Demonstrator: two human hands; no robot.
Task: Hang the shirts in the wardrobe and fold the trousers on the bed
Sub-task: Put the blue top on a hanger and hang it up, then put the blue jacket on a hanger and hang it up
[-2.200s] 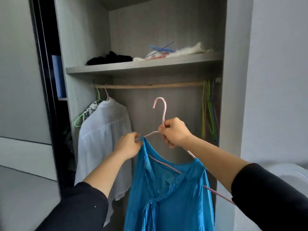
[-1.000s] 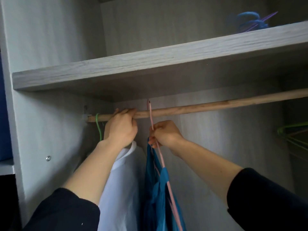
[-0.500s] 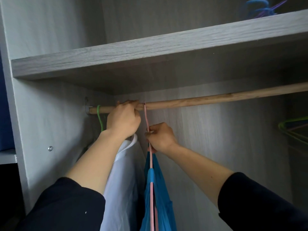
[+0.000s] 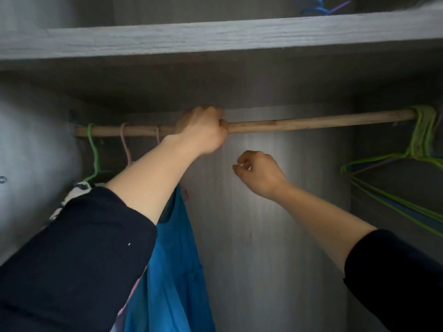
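L hand grips rod; R hand curled, empty, below bare span; blue shirt under L arm.

Nothing to read from where I stand. There are no letters, labels or numbers on the shelf above the hands, on the rail that the left hand grips, or on the blue shirt hanging under that arm.
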